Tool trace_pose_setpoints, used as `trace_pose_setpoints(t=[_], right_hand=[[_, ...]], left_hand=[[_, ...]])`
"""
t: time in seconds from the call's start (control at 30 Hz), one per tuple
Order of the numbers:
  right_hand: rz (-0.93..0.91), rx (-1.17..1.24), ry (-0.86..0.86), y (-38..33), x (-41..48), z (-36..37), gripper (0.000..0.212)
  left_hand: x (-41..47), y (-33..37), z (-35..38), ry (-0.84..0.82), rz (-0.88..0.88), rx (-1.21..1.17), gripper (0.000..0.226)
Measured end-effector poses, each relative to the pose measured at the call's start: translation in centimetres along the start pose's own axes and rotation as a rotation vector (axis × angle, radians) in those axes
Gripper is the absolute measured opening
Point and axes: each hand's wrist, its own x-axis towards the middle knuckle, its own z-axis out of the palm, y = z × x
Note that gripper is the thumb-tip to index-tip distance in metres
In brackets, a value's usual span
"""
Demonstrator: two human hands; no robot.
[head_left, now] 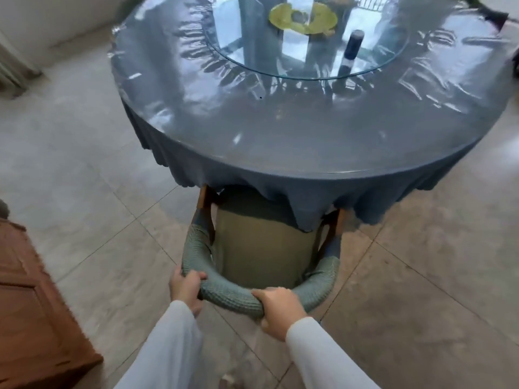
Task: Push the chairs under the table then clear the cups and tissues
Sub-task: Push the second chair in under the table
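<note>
Green knitted curved backrest of the wooden chair is clenched by left hand and right hand; seat partly under the round blue-clothed table. No readable writing.

A round table under blue cloth carried a glass turntable at its far centre.

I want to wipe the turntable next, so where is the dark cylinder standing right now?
The dark cylinder stands upright on the right part of the glass turntable, just right of the yellow-green dish.
</note>
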Motion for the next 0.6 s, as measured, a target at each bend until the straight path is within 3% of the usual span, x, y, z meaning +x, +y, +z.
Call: trace_pose_setpoints(t=[0.07, 0.13, 0.2, 0.33, 0.47, 0.6], right_hand=[[0.077, -0.025, 0.09, 0.4, 0.4, 0.4, 0.049], [0.174, -0.086, 0.157, 0.8, 0.5, 1.0, 0.071], [0.215, -0.068, 0.227, 1.1, 0.8, 1.6, 0.089], [0.196, -0.112, 0.324, 1.4, 1.5, 2.6, 0.075], [0.17, -0.093, 0.336, 1.3, 1.5, 2.4, 0.071], [0.202, -0.103, 0.339, -0.4, 1.3, 2.1, 0.046]], left_hand=[[0.4, 0.9, -0.1, -0.083, 0.203, 0.342, 0.07], [-0.4, 0.9, -0.7, -0.214, 0.428, 0.827, 0.081], [-1.2, 1.1, -1.7, -0.349, 0.612, 1.115, 0.097], [-1.2, 2.6, -2.6, -0.591, 0.867, 1.684, 0.111], [-1.0, 2.9, -1.4, -0.555, 0.913, 1.7, 0.067], [-0.8, 2.4, -1.2, -0.493, 0.98, 1.638, 0.051]])
